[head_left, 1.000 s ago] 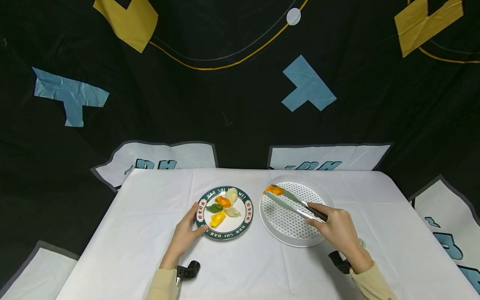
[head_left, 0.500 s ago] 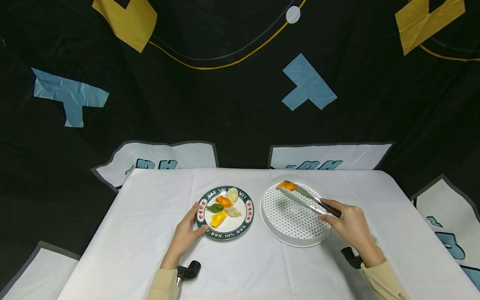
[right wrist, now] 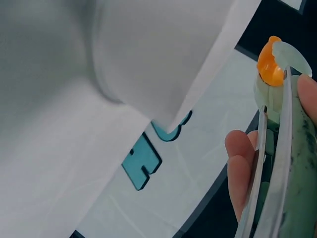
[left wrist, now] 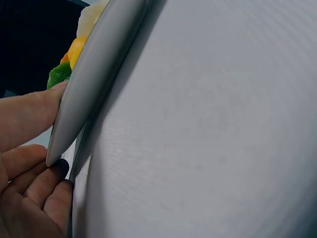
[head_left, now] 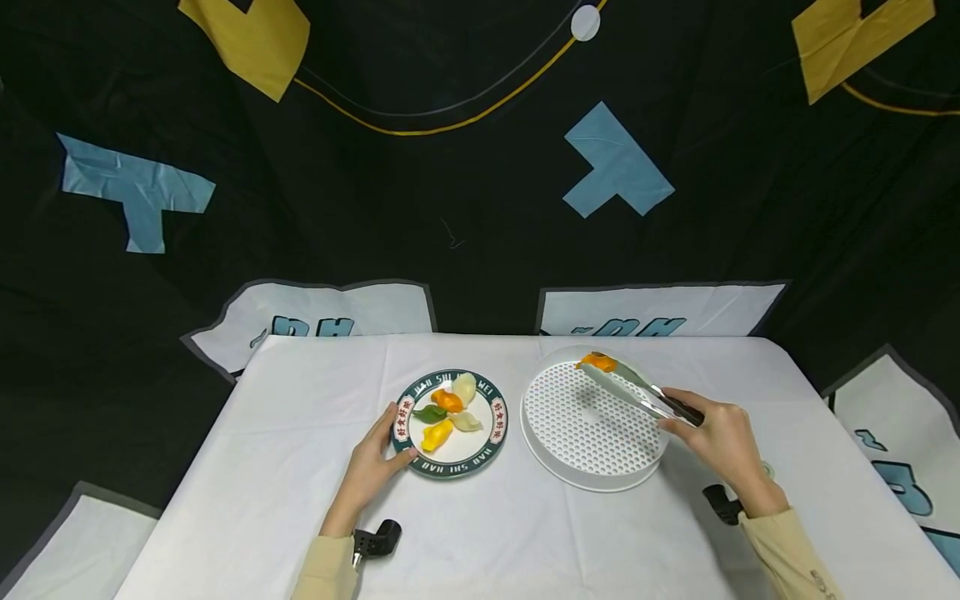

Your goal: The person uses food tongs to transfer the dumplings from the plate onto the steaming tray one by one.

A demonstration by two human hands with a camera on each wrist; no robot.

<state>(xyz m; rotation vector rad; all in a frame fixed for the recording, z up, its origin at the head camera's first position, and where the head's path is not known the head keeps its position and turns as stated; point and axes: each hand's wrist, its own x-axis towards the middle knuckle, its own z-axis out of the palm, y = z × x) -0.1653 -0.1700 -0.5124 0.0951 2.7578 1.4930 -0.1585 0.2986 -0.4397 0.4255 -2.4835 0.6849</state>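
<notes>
My left hand (head_left: 372, 468) holds the near-left rim of a white plate (head_left: 468, 454) with a green lettered border. In the left wrist view, the thumb (left wrist: 34, 111) lies on the rim and fingertips are under its edge. The plate bears several dumpling-like pieces: an orange one (head_left: 447, 401), a green one (head_left: 430, 415), a yellow one (head_left: 437, 436) and two pale ones. My right hand (head_left: 712, 433) grips green-tipped tongs (head_left: 626, 387), with another orange piece (head_left: 598, 362) between their tips. That piece is over the far part of a white round perforated steamer tray (head_left: 592, 425).
A white cloth (head_left: 480, 542) covers the table. Behind it hangs a black backdrop (head_left: 465, 200) with blue and yellow patches. A small pale ring-like thing (head_left: 768, 470) shows beside my right wrist.
My right hand has moved right and slightly away from me, carrying the tongs and the orange piece from the tray's left side to its far edge. My left hand stays on the plate.
</notes>
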